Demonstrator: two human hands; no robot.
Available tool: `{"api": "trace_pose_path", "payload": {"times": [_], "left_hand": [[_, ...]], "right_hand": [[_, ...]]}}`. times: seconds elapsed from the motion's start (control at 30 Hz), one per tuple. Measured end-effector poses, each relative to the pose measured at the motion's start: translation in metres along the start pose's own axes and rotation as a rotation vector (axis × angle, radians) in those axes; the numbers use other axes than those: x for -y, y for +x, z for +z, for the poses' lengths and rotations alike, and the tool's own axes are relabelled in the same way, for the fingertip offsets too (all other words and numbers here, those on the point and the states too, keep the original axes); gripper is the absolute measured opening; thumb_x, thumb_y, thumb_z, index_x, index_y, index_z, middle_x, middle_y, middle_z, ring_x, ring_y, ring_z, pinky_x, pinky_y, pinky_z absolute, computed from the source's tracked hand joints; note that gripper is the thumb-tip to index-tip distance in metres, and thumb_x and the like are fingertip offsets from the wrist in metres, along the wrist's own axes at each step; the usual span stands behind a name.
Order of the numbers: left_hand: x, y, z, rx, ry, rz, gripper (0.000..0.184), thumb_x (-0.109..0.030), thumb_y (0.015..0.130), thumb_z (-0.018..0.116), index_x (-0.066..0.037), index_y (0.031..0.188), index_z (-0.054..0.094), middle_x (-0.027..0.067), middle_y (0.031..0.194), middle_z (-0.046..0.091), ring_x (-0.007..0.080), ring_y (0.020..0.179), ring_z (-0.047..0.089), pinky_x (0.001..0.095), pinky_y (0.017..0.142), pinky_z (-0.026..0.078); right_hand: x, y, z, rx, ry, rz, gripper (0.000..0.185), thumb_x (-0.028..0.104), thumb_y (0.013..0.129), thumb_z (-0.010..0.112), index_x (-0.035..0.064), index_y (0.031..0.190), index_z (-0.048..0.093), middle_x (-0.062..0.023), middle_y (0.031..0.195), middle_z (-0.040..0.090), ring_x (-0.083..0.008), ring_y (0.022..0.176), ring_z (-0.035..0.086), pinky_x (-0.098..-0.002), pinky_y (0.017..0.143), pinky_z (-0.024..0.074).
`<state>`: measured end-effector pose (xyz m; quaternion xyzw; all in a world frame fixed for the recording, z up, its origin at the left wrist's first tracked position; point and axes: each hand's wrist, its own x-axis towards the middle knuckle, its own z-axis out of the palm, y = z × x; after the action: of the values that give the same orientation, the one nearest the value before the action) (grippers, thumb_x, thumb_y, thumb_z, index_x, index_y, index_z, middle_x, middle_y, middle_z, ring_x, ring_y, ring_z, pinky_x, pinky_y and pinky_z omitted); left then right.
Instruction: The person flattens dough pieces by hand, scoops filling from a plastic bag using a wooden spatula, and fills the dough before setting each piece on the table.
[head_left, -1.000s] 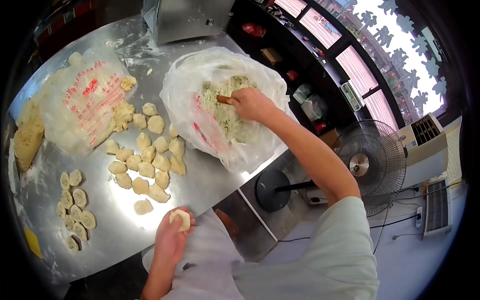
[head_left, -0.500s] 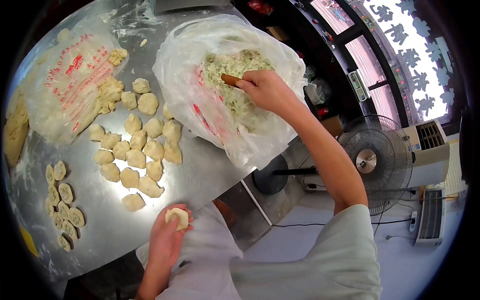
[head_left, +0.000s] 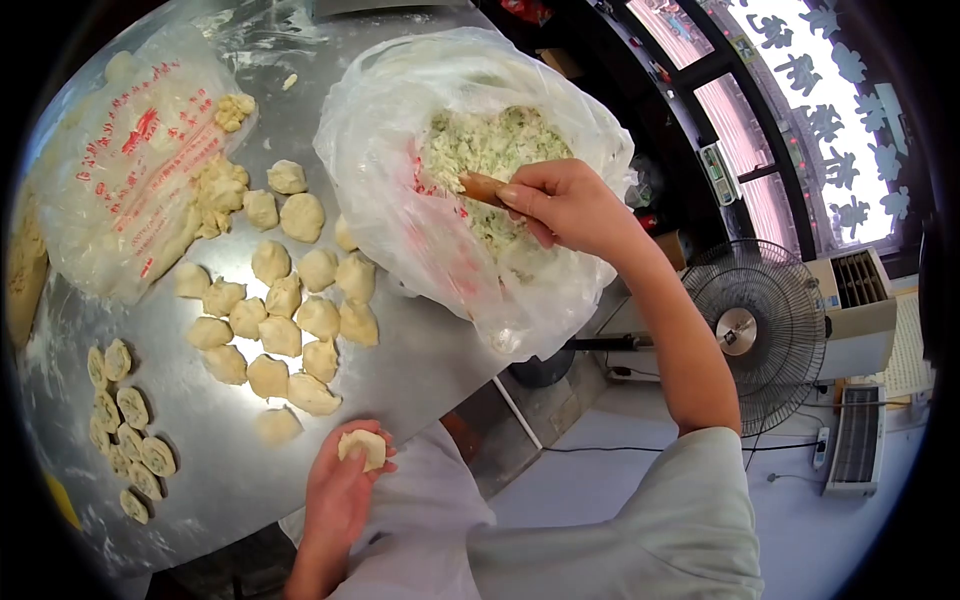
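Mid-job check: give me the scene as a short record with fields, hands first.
Left hand: holds a pale, flattened, round dough piece, thumb on it
Right hand: grips a brown stick-shaped tool
Tool tip: over pale-green chopped filling; contact unclear
Around filling: white translucent plastic bag, red print
Table centre: pale lumpy dough pieces on shiny metal table
Picture's lower left: small flat dough rounds with greenish centres

The dough pieces are cream, the filling green-flecked white, the tool brown, the dough bag red-lettered.
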<state>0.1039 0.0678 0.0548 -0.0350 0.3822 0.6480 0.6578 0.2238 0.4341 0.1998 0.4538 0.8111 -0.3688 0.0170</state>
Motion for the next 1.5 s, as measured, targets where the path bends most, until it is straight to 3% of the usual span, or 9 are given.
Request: {"api": "trace_pose_path", "payload": {"times": [0.27,0.4,0.47,0.63,0.83,0.93,1.13,1.4,1.5], "left_hand": [[-0.008,-0.01,-0.004,0.007,-0.001,0.033,0.039,-0.023,0.101,0.063,-0.002,0.132,0.055,0.0126,0.12,0.064,0.0226,0.104,0.066,0.0364,0.088,0.055],[-0.006,-0.014,-0.006,0.028,-0.003,0.048,0.039,-0.023,0.101,0.063,-0.002,0.132,0.055,0.0126,0.12,0.064,0.0224,0.104,0.066,0.0363,0.089,0.055],[-0.006,-0.017,-0.005,0.037,0.002,0.049,0.038,-0.022,0.101,0.063,-0.001,0.132,0.055,0.0129,0.12,0.065,0.0225,0.104,0.066,0.0365,0.089,0.055],[-0.007,-0.021,0.005,0.07,0.001,0.078,0.037,-0.021,0.102,0.062,-0.001,0.132,0.055,0.0137,0.122,0.065,0.023,0.106,0.066,0.0371,0.089,0.056],[-0.001,-0.027,0.008,0.083,0.016,0.063,0.035,-0.018,0.102,0.058,-0.002,0.133,0.053,0.0136,0.124,0.064,0.0237,0.108,0.065,0.0397,0.094,0.053],[0.002,-0.026,0.006,0.099,0.007,0.077,0.035,-0.019,0.102,0.059,-0.002,0.133,0.053,0.0141,0.125,0.064,0.0243,0.108,0.065,0.0401,0.094,0.054],[0.0,-0.021,0.008,0.156,-0.039,0.16,0.04,-0.029,0.107,0.051,-0.001,0.136,0.053,0.0169,0.127,0.064,0.0266,0.11,0.066,0.0406,0.094,0.056],[-0.042,-0.003,0.015,0.245,-0.33,0.308,0.053,-0.04,0.113,0.035,0.0,0.146,0.046,0.0194,0.141,0.056,0.0319,0.128,0.056,0.047,0.112,0.045],[-0.049,-0.005,0.017,0.178,-0.381,0.39,0.053,-0.04,0.113,0.033,-0.001,0.147,0.045,0.0194,0.143,0.054,0.0327,0.13,0.055,0.047,0.115,0.042]], "right_hand": [[-0.035,0.017,0.004,-0.46,-0.703,-0.215,0.019,0.022,0.096,0.062,0.0055,0.092,0.071,-0.0202,0.077,0.068,-0.0404,0.076,0.067,-0.0513,0.067,0.0517],[-0.021,0.011,0.02,-0.406,-0.676,-0.237,0.012,0.011,0.089,0.058,0.0059,0.093,0.068,-0.0203,0.079,0.069,-0.0421,0.079,0.068,-0.0551,0.071,0.0526],[-0.018,0.003,0.03,-0.392,-0.706,-0.28,0.014,0.018,0.092,0.062,0.0046,0.091,0.068,-0.021,0.079,0.068,-0.0427,0.079,0.067,-0.0553,0.069,0.0518],[-0.023,-0.001,0.02,-0.345,-0.5,-0.235,0.018,0.02,0.095,0.064,0.0035,0.091,0.071,-0.0218,0.075,0.066,-0.0418,0.076,0.065,-0.0501,0.069,0.0508],[-0.026,-0.02,0.016,-0.16,-0.058,-0.062,0.029,0.026,0.099,0.063,0.0002,0.091,0.073,-0.0119,0.062,0.063,-0.0227,0.055,0.064,-0.0385,0.056,0.0487],[-0.018,-0.037,0.02,-0.08,0.121,-0.081,0.032,0.025,0.101,0.062,-0.0015,0.086,0.07,-0.0044,0.052,0.054,-0.0114,0.046,0.053,-0.0315,0.05,0.0422],[-0.001,-0.085,0.024,-0.118,0.393,-0.069,0.03,0.024,0.103,0.06,0.0004,0.087,0.069,-0.0004,0.053,0.054,-0.0076,0.042,0.042,-0.0273,0.045,0.034],[0.032,-0.147,0.147,-0.109,0.486,-0.24,0.022,0.017,0.103,0.061,-0.002,0.097,0.07,0.0005,0.06,0.057,-0.0032,0.055,0.046,-0.0231,0.052,0.0352],[0.033,-0.155,0.196,-0.105,0.539,-0.323,0.021,0.009,0.102,0.063,-0.0004,0.119,0.071,-0.0033,0.074,0.063,-0.0086,0.068,0.057,-0.0252,0.062,0.0455]]}}
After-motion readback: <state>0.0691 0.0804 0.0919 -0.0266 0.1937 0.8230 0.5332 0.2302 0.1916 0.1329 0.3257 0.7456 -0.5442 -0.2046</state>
